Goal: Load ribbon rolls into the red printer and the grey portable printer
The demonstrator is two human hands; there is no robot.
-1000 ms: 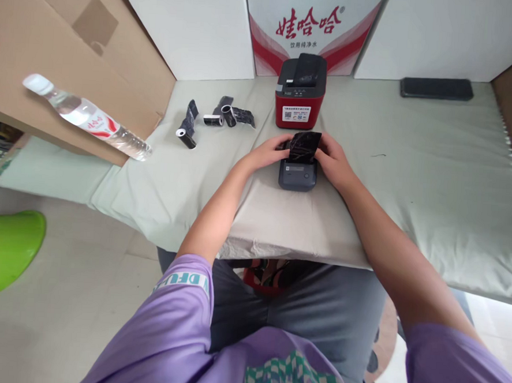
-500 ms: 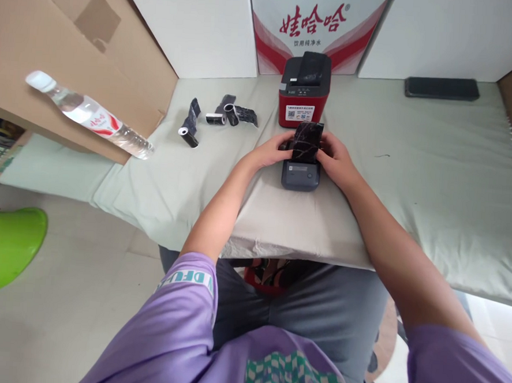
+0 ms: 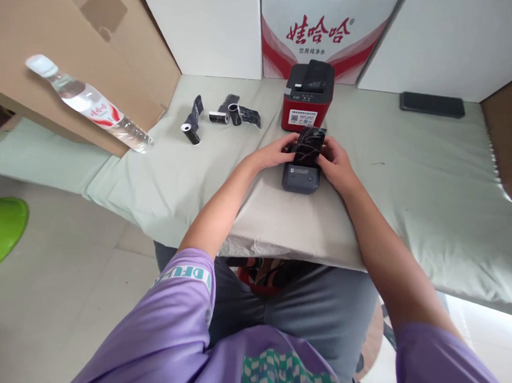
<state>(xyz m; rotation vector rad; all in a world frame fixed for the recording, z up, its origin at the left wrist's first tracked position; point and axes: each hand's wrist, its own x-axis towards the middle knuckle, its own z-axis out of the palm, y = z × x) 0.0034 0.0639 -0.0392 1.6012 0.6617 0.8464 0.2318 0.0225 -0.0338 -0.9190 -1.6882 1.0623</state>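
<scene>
Holding a dark strip [image 3: 309,147] from both sides, my left hand [image 3: 276,155] and right hand [image 3: 336,164] pinch it, fingers curled, above 1 small grey printer [image 3: 301,178] at table centre. At 12 o'clock, just beyond: 1 red printer [image 3: 307,96]. At 10 o'clock: spent black rolls [image 3: 226,113]. At 9 o'clock: 1 water bottle [image 3: 88,103].

Looks like a makeshift packing corner: a cloth-covered table [image 3: 412,184], a red label printer [image 3: 307,96], loose paper rolls [image 3: 226,115], cardboard boxes [image 3: 74,47], and a bottled-water carton [image 3: 321,36] stacked against white cabinets [image 3: 205,26].
</scene>
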